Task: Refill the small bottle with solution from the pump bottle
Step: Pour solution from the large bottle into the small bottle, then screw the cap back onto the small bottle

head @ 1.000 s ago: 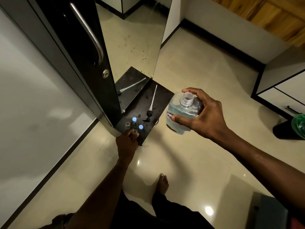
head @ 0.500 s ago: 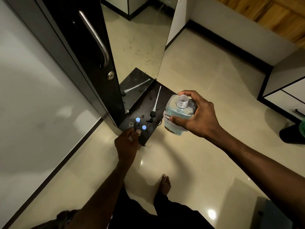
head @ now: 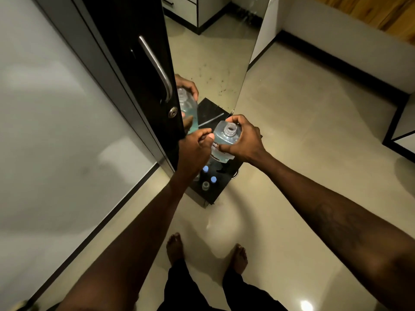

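My right hand [head: 246, 140] grips the clear pump bottle [head: 224, 143] from the side, holding it in the air above the black stand [head: 216, 194]. Its pump is off, its neck is open, and pale blue liquid shows inside. My left hand [head: 196, 145] is raised right beside the bottle with fingers curled and the thumb near the bottle's wall; I cannot tell whether it holds anything. On the stand below are two small bottles with blue caps [head: 205, 169] [head: 213, 179] and a small clear uncapped bottle [head: 205, 185]. The wrist partly hides another small bottle.
A tall mirror [head: 215, 63] rises behind the stand and reflects the bottle and a hand. A black door with a steel handle [head: 157, 68] stands at the left. Glossy tiled floor surrounds the stand, and my bare feet [head: 175, 245] are below it.
My left hand has lifted off the small bottles on the stand and come up beside the pump bottle. My right hand brought the pump bottle left, over the stand.
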